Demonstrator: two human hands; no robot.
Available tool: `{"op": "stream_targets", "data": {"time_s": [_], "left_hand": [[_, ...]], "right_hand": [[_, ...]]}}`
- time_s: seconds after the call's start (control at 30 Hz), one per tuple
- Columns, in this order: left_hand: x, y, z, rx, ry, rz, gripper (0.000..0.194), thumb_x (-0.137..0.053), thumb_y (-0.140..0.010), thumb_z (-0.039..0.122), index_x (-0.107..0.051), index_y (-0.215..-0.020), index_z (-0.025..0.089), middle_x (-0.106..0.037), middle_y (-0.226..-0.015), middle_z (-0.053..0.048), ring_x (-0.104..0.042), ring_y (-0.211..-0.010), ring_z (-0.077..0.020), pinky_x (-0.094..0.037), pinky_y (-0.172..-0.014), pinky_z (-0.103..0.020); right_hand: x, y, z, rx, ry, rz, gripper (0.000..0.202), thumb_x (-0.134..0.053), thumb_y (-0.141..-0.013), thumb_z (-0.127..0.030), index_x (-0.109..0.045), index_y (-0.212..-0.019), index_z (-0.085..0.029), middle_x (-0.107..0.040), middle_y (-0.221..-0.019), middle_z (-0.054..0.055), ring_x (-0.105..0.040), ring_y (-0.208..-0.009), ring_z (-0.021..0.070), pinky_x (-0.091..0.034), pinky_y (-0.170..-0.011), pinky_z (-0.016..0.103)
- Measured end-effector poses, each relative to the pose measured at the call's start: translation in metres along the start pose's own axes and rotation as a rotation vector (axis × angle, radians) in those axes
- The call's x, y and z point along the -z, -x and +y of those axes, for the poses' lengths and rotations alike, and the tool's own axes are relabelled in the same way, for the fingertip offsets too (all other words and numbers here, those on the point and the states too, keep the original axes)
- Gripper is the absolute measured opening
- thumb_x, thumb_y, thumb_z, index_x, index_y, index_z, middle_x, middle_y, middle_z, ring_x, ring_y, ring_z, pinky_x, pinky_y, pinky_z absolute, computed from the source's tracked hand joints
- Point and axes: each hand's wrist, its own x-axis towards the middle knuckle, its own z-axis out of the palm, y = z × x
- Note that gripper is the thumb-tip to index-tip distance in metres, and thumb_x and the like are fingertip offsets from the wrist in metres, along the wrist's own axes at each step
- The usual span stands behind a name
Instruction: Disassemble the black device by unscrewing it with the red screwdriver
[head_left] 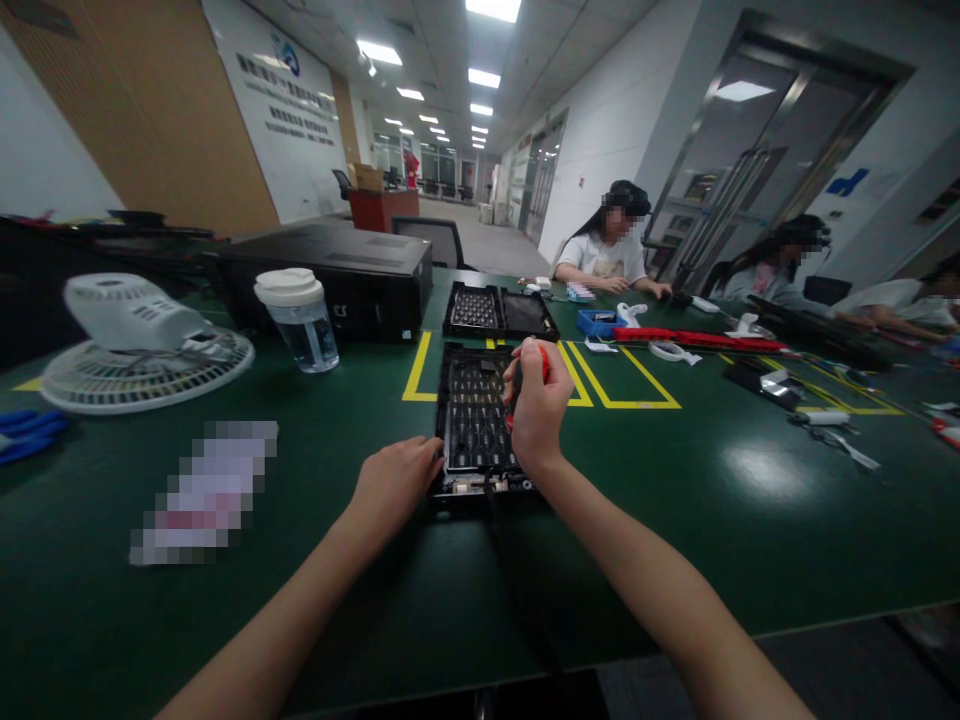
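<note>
A black case (pixel 480 425) with rows of rounded cells lies on the green table in front of me. My left hand (pixel 401 475) rests at its lower left edge, the fingertips against the side; whether they grip it is hard to tell. My right hand (pixel 541 405) is closed around a red and black screwdriver-like tool (pixel 517 385), held upright over the right side of the case. The tool's tip is hidden. A black strap or cable (pixel 499 540) runs from the case's near edge toward me. Just beyond lies an open black case (pixel 499 312) in two halves.
At the left are a white fan (pixel 146 345), a lidded cup (pixel 300 325) and a large black box (pixel 345 280). Blue (pixel 600 322) and red (pixel 690 340) items, with small parts, lie at the right. Several people sit along the far right side.
</note>
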Motion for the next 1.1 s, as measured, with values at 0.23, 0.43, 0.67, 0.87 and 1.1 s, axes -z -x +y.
{"op": "stream_targets", "data": {"time_s": [0.23, 0.43, 0.67, 0.87, 1.1], "left_hand": [[-0.001, 0.0, -0.001, -0.012, -0.008, 0.016, 0.029, -0.036, -0.087, 0.034, -0.054, -0.108, 0.025, -0.062, -0.094, -0.005, -0.06, -0.079, -0.0187, -0.044, -0.062, -0.026], [-0.001, 0.0, -0.002, -0.001, 0.01, 0.005, 0.028, -0.037, -0.087, 0.033, -0.054, -0.108, 0.026, -0.062, -0.097, -0.005, -0.06, -0.084, -0.0185, -0.045, -0.067, -0.026], [0.0, 0.0, -0.002, -0.008, 0.014, 0.01, 0.029, -0.037, -0.087, 0.034, -0.055, -0.108, 0.025, -0.062, -0.098, -0.005, -0.06, -0.084, -0.0193, -0.045, -0.066, -0.027], [-0.002, 0.0, -0.003, -0.019, 0.011, 0.031, 0.03, -0.037, -0.087, 0.035, -0.055, -0.108, 0.025, -0.062, -0.097, -0.005, -0.06, -0.082, -0.0197, -0.045, -0.064, -0.027], [0.0, 0.002, -0.004, -0.031, 0.019, 0.031, 0.029, -0.035, -0.088, 0.034, -0.055, -0.108, 0.025, -0.062, -0.096, -0.004, -0.06, -0.081, -0.0182, -0.044, -0.063, -0.026]], "right_hand": [[0.001, -0.003, 0.003, -0.003, 0.007, 0.006, 0.023, -0.045, -0.083, -0.041, -0.048, -0.073, -0.02, -0.044, -0.058, -0.006, -0.037, -0.039, 0.0035, -0.03, -0.036, 0.016], [0.004, -0.008, 0.004, -0.05, -0.047, -0.033, 0.024, -0.046, -0.082, -0.042, -0.048, -0.073, -0.02, -0.045, -0.058, -0.006, -0.038, -0.039, 0.0032, -0.028, -0.035, 0.016], [0.016, -0.011, 0.006, -0.12, -0.174, -0.073, 0.035, -0.034, -0.085, -0.05, -0.051, -0.076, -0.02, -0.049, -0.058, -0.004, -0.042, -0.04, 0.0048, -0.033, -0.037, 0.017], [0.029, -0.02, 0.004, -0.211, -0.276, -0.32, 0.032, -0.037, -0.085, -0.047, -0.053, -0.082, -0.019, -0.054, -0.063, -0.002, -0.049, -0.044, 0.0067, -0.038, -0.043, 0.019], [0.042, -0.045, 0.008, -0.369, -0.348, -0.733, 0.031, -0.044, -0.079, -0.049, -0.05, -0.083, -0.019, -0.058, -0.071, -0.001, -0.056, -0.051, 0.0107, -0.047, -0.052, 0.027]]}}
